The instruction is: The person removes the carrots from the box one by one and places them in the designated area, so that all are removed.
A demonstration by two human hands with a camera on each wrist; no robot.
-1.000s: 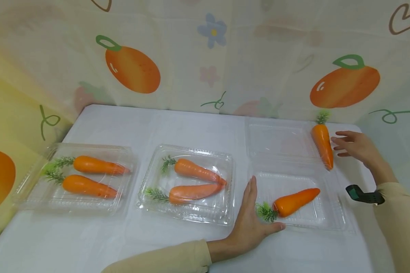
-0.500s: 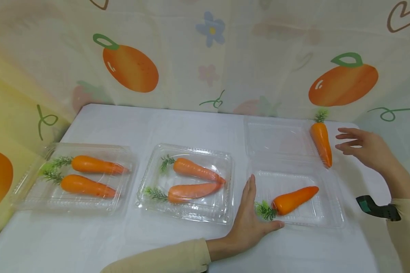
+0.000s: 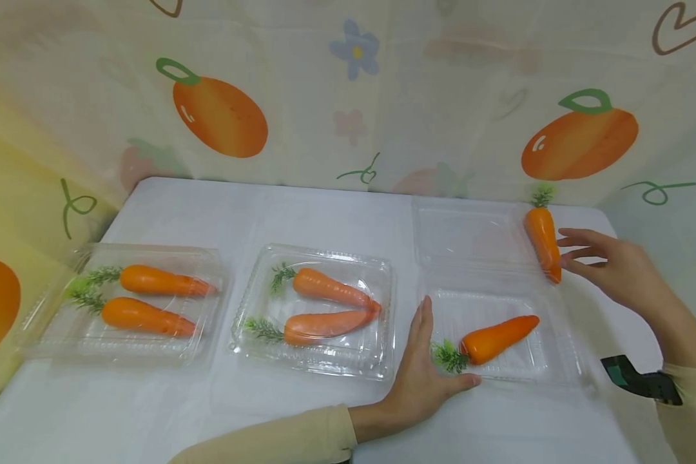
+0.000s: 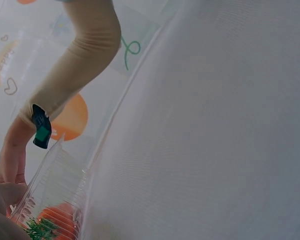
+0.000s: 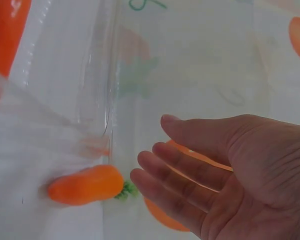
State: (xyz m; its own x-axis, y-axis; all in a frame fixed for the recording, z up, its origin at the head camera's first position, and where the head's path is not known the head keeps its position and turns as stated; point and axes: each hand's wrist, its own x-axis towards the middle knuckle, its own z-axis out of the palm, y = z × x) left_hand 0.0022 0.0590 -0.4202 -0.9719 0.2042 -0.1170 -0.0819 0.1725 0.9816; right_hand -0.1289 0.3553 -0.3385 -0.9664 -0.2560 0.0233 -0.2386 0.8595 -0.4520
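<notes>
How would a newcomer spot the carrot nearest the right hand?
On the white table, go to the open clear box at the right end. By the right edge of its lid, beside the right hand, lies the orange carrot. It alone points its leaves at the patterned backdrop; the other five carrots point theirs left.

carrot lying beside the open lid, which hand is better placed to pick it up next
Right, it seems: the right hand is empty and close beside that carrot. The left hand is spread around the near left corner of the open clear box, farther from it.
</notes>
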